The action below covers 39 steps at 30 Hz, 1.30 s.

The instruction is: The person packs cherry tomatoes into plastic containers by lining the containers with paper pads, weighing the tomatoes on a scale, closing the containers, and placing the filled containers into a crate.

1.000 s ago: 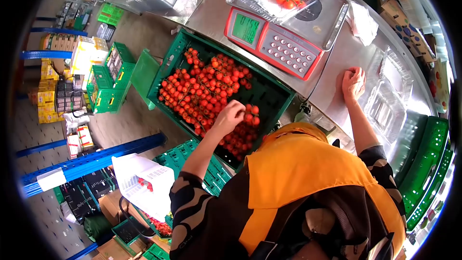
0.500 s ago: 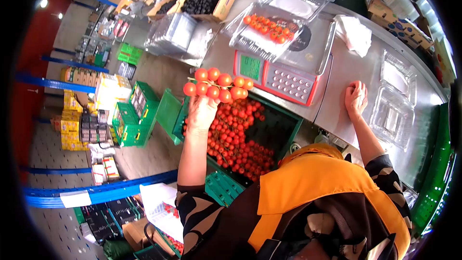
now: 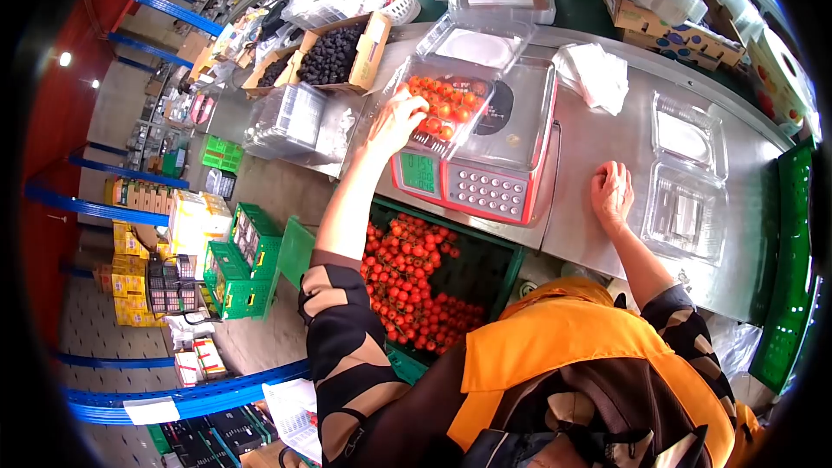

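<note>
My left hand (image 3: 399, 124) is at the left side of a clear plastic punnet (image 3: 457, 133), its fingers closed on cherry tomatoes on the vine (image 3: 445, 104) inside it. Its fingertips are partly hidden among the fruit. The punnet, lid raised, sits over the left part of a red-framed scale (image 3: 485, 193) with a lit green display. My right hand (image 3: 613, 195) rests on the steel table (image 3: 576, 238), empty, with loosely bent fingers. Below the table edge, a green crate (image 3: 485, 269) contains many more vine tomatoes (image 3: 407, 273).
Empty clear punnets (image 3: 685, 217) lie to the right of my right hand. White paper sheets (image 3: 592, 75) lie behind the scale. At the back left stand a box of dark berries (image 3: 334, 54) and stacked clear lids (image 3: 290, 117). Green crates (image 3: 238, 269) stand on the floor at left.
My left hand has carried a bunch of tomatoes from above the crate up and forward into the punnet. My right hand stays on the table; the whole view has shifted slightly.
</note>
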### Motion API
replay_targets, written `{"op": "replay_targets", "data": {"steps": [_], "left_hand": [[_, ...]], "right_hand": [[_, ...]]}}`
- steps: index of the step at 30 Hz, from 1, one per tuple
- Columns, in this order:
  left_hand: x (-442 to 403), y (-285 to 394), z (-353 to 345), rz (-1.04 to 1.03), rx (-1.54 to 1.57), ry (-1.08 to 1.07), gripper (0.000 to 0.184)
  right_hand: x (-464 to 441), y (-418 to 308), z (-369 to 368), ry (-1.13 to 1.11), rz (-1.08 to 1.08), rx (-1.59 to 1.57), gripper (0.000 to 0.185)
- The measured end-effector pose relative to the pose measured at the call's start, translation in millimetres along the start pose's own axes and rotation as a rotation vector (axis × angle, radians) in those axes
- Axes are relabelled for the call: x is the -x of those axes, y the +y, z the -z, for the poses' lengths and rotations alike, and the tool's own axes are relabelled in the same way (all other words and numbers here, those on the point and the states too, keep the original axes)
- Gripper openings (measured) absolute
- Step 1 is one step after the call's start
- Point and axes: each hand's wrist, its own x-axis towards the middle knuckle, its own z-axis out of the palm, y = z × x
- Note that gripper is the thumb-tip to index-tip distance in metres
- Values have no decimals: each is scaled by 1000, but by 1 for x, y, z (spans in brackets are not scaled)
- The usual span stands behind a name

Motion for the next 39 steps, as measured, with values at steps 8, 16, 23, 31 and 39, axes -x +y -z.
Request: {"op": "replay_targets", "data": {"steps": [8,16,23,31,39], "left_hand": [[60,54,-10,70,333,387,17],[293,1,-110,611,44,332,14],[318,-22,-147,748,-218,100,25],[275,-47,-141,446,-673,-513,12],[300,-49,-126,379,-341,-317,11]], "right_hand": [[-1,1,-2,20,79,39,10],[-2,5,-11,-3,37,123,10],[0,4,-11,7,57,157,11],[-1,5,-14,-4,55,202,10],[-2,7,-15,0,58,217,9]]}}
